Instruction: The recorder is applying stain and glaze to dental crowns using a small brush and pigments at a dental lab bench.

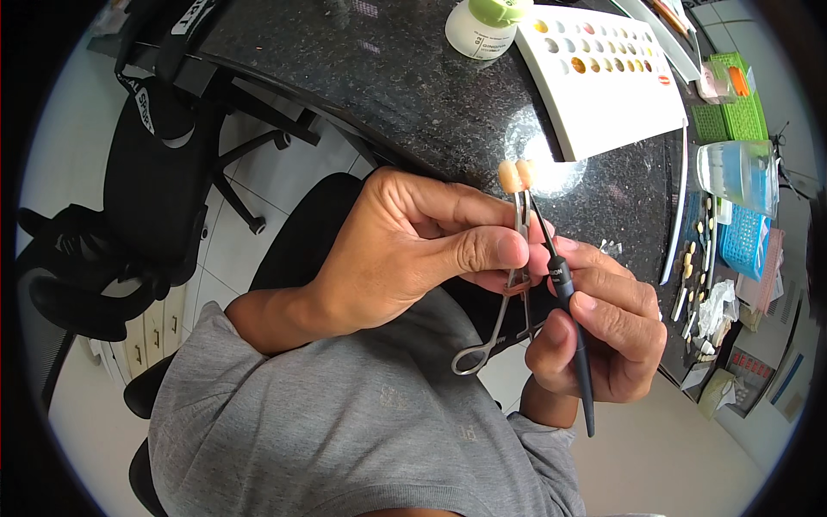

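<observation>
The near edge of the black granite counter (413,103) lay bare and passable beneath the raised hands, whereas a white jar (482,26) and white palette tray (603,77) blocked its far edge and tool clutter (702,284) crowded its right end.

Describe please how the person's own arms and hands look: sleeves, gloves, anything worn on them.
Both hands are bare: no gloves, rings or watch show on the left hand or the right hand. The left forearm is uncovered up to a grey sleeve near the elbow. The right wrist also comes out of grey cloth. The garment is plain grey with a faint mark on the chest.
</observation>
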A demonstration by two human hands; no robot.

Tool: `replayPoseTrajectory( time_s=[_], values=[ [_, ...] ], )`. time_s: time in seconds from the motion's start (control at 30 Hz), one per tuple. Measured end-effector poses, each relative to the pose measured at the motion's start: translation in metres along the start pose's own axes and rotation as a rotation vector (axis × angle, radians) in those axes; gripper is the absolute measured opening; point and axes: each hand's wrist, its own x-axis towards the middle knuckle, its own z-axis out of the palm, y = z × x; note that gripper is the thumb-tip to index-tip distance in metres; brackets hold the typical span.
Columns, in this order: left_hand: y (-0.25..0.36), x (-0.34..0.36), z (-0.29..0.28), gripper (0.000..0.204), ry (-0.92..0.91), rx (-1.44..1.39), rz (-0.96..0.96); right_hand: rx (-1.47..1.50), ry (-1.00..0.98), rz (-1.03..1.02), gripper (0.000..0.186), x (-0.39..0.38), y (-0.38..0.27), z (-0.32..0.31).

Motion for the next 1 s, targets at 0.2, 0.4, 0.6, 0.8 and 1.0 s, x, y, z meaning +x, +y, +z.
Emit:
replayPoseTrajectory(
  time_s=[0.2,0.4,0.6,0.8,1.0],
  values=[
    [0.0010,-0.0006,-0.0008,0.023,-0.013,-0.015,-0.018,0.000,0.026,0.018,0.026,-0.0002,-0.0019,0.0012],
    [0.0006,-0.0001,-0.0015,0.019,-0.028,-0.041,-0.018,0.006,0.035,0.021,0.025,0.0000,-0.0011,0.0031],
    [0.0017,0.0002,-0.0025,0.018,-0.033,-0.036,-0.019,0.016,0.060,-0.002,0.025,0.0006,0.0012,0.0047],
    [0.0018,0.0005,-0.0030,0.019,-0.038,-0.034,-0.021,0.004,0.086,0.000,0.025,0.0006,0.0008,0.0066],
    [0.0020,-0.0002,-0.0031,0.020,-0.046,-0.033,-0.023,-0.005,0.089,0.006,0.025,0.0005,0.0004,0.0060]
  ],
)
